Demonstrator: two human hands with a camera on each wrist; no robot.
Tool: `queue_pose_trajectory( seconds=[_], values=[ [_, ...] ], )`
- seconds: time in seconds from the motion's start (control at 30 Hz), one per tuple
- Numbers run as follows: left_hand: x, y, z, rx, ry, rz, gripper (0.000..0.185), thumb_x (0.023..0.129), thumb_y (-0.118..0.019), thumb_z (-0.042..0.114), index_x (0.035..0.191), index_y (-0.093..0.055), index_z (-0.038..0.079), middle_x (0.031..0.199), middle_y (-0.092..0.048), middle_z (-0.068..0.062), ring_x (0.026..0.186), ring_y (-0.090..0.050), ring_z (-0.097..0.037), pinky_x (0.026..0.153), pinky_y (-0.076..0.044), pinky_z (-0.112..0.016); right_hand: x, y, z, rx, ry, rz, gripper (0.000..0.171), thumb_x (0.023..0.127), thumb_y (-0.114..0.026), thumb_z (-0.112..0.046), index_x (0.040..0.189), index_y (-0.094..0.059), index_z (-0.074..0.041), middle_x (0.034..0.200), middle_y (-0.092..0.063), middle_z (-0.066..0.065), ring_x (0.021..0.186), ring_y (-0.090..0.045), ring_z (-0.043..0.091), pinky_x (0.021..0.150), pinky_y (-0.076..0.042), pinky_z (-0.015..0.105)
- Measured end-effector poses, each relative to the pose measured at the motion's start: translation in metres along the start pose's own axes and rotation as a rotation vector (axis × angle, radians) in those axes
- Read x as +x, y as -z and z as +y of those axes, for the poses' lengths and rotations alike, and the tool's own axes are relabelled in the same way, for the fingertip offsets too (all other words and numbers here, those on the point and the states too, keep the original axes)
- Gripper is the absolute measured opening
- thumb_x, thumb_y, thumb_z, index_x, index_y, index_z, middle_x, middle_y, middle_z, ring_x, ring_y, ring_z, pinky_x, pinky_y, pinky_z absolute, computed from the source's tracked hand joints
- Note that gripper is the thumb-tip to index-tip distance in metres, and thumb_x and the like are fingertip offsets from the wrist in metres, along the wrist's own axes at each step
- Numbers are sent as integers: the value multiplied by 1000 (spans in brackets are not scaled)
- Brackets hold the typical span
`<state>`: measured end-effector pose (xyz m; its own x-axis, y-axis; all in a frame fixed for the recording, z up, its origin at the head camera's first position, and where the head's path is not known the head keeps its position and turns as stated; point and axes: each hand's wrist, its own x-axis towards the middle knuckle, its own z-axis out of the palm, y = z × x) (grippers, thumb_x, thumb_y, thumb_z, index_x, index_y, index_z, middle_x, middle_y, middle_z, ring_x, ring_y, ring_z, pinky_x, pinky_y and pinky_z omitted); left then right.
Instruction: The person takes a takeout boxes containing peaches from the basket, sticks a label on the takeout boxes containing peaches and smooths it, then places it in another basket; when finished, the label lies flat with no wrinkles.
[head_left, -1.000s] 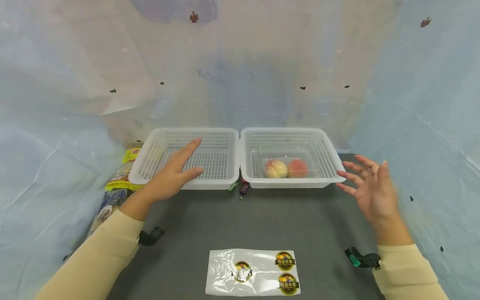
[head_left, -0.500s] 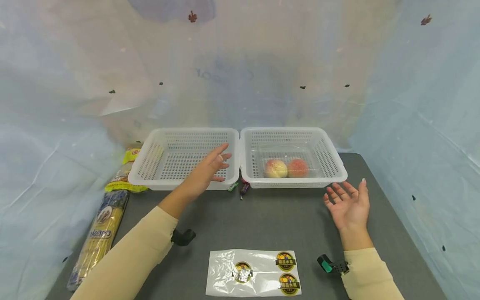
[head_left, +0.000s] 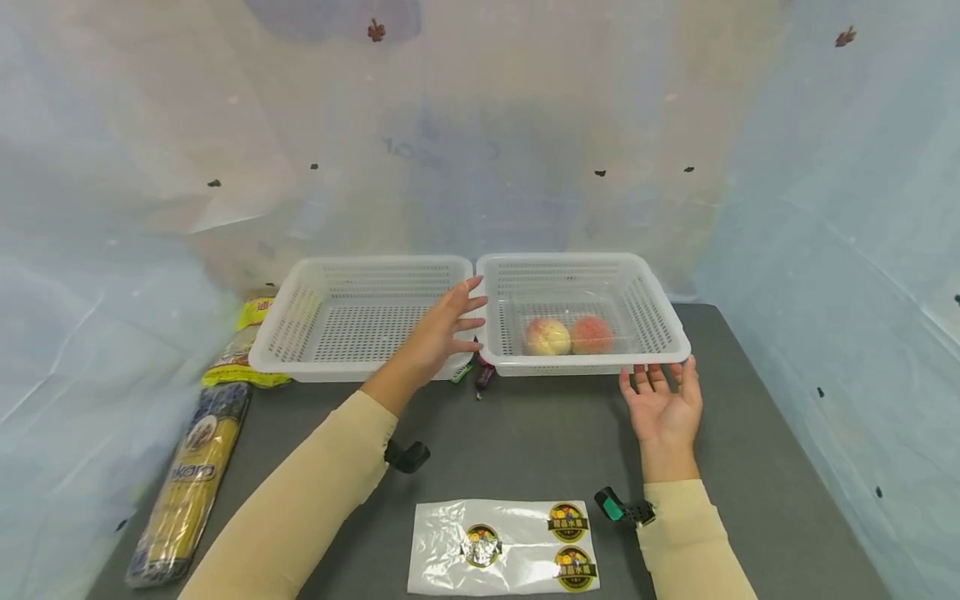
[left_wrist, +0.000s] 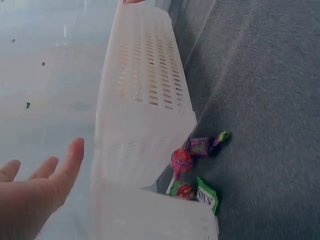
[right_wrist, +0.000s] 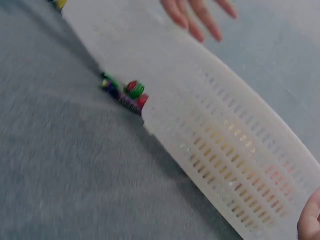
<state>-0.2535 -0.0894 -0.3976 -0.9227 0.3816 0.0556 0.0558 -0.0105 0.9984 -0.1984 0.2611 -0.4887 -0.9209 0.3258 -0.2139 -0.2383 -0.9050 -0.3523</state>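
In the head view my left hand (head_left: 435,333) is above the inner edges of two white plastic baskets, fingers spread and fairly straight, holding nothing. The left basket (head_left: 277,354) has a bare slotted floor. In the right basket (head_left: 660,325) lies a clear plastic box (head_left: 600,300) with two peaches (head_left: 547,337). My right hand (head_left: 663,412) is palm up at this basket's front right corner, fingertips right at the rim. The right wrist view catches only part of that right hand (right_wrist: 311,220) beside the basket's end.
Wrapped candies (left_wrist: 200,146) and lollipops (left_wrist: 181,161) lie at the gap between the baskets. A spaghetti pack (head_left: 187,487) and a yellow food bag (head_left: 243,346) lie at left. A white plastic sheet with fruit stickers (head_left: 502,546) is at the front. Draped sheeting (head_left: 480,125) surrounds the table.
My left hand has moved right, from over the left basket to the gap between both. My right hand has moved left and inward to the right basket's front corner. The baskets stay put.
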Motion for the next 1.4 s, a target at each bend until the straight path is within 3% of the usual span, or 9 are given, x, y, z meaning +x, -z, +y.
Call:
queue_pose_trajectory(
  seconds=[0.1,0.23,0.4,0.5,0.7,0.83,1.1,1.27,1.4],
  values=[
    [10,-3,-4,-75,35,-8,67,117,-38,57,174,-29,24,170,-37,-17,150,-42,-47,113,-46,-62,3,1,5,102,-42,-8,35,111,-66,-33,134,-45,-18,136,-52,10,116,-53,28,95,-51,49],
    [19,-6,-8,-107,89,-19,73,115,-39,62,175,-25,23,173,-30,-17,152,-38,-48,115,-44,-59,7,2,12,150,-89,-31,29,113,-62,-28,137,-50,-17,135,-55,8,114,-54,28,96,-50,48],
    [33,-18,-9,-104,136,-18,84,111,-39,69,176,-18,21,177,-20,-19,157,-28,-49,117,-40,-63,9,7,13,184,-61,-71,20,112,-64,-24,125,-55,-12,126,-58,10,108,-54,28,92,-51,48],
    [43,-31,-14,-100,143,10,94,107,-41,77,177,-14,19,179,-15,-16,159,-21,-48,118,-34,-68,11,10,13,203,-31,-95,13,111,-64,-14,120,-56,-10,121,-59,12,102,-57,30,87,-54,49],
    [54,-53,-23,-64,92,82,101,103,-38,83,174,-18,13,178,-17,-12,162,-12,-43,117,-24,-78,21,15,18,150,51,-139,18,108,-56,11,121,-53,-1,122,-59,16,96,-61,31,77,-60,46],
    [63,-60,-31,-118,145,137,101,103,-39,83,175,-16,17,179,-13,-10,163,-7,-41,116,-22,-81,24,16,23,120,92,-125,20,106,-57,15,120,-53,0,130,-56,19,95,-61,32,75,-61,45],
    [80,-62,-37,-296,248,229,97,105,-37,80,177,-10,21,181,6,-14,158,-1,-60,113,-15,-85,26,18,26,28,168,-118,21,105,-60,15,118,-51,2,128,-53,23,88,-61,30,74,-63,42],
    [86,-63,-40,-359,279,242,95,106,-41,77,177,-11,20,179,0,-23,157,-7,-61,116,-14,-82,26,19,27,-7,203,-102,18,105,-59,15,115,-51,3,119,-55,22,85,-63,30,72,-63,41],
    [92,-66,-44,-397,314,252,92,107,-43,74,177,-15,21,179,-5,-22,158,-10,-58,117,-16,-81,25,20,26,-21,217,-111,16,106,-57,16,113,-51,3,113,-56,22,84,-64,30,71,-63,41]
  ],
)
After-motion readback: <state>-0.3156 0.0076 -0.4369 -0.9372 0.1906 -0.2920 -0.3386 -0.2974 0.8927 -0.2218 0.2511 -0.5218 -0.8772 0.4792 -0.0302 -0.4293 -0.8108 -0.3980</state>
